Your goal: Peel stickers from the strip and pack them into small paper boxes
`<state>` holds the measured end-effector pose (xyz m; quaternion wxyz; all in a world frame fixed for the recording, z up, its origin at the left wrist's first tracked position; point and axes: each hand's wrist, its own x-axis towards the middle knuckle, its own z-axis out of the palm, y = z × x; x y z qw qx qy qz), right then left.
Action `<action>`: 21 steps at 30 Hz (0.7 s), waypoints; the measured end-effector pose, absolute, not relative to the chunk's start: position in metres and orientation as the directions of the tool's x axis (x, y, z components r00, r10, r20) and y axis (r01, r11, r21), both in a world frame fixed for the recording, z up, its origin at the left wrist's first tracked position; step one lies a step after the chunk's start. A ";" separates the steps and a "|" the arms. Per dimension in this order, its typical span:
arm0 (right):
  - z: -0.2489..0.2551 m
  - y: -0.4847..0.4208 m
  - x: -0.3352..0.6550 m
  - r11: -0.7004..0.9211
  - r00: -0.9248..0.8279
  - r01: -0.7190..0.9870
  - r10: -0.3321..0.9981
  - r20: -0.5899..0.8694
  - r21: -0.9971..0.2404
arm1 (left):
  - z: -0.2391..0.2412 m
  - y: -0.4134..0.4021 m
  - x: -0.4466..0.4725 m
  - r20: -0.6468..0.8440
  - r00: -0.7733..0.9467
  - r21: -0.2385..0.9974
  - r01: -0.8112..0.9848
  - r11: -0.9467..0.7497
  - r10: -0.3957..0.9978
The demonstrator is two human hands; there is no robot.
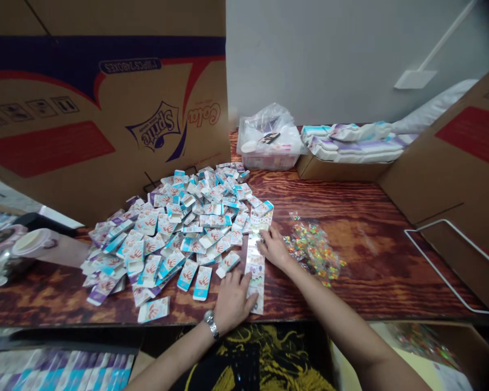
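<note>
A long strip of printed cards [255,266] lies lengthwise on the wooden table [367,271], just right of a large heap of small white-and-blue printed cards [167,233]. My left hand [232,301], with a metal wristwatch, lies flat with its fingertips on the strip's lower part. My right hand [273,247] rests on the strip's upper part, fingers spread. Neither hand visibly grips it. To the right of my right hand lies a clear bag of small multicoloured pieces [313,250].
Large cardboard panels [101,108] stand at the table's back left and right. At the back are a plastic tub with a clear bag [269,144] and a stack of wrapped packs [350,144]. A wire frame [444,260] leans at right; more packs [57,369] lie below the front edge.
</note>
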<state>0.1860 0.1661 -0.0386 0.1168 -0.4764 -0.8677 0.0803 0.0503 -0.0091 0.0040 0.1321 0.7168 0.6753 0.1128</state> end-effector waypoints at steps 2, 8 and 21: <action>-0.043 0.164 0.186 0.521 -0.504 0.815 0.854 0.134 -0.253 | 0.002 -0.002 0.053 0.006 0.063 0.396 0.916 -0.060 0.998; -0.048 0.148 0.175 0.481 -0.463 0.848 0.876 0.130 -0.222 | -0.005 0.038 0.057 0.017 0.059 0.353 0.934 -0.061 0.998; 0.000 0.254 0.143 0.443 -0.446 0.885 0.895 0.016 -0.144 | -0.020 0.037 0.065 0.087 0.139 0.233 0.960 -0.156 0.986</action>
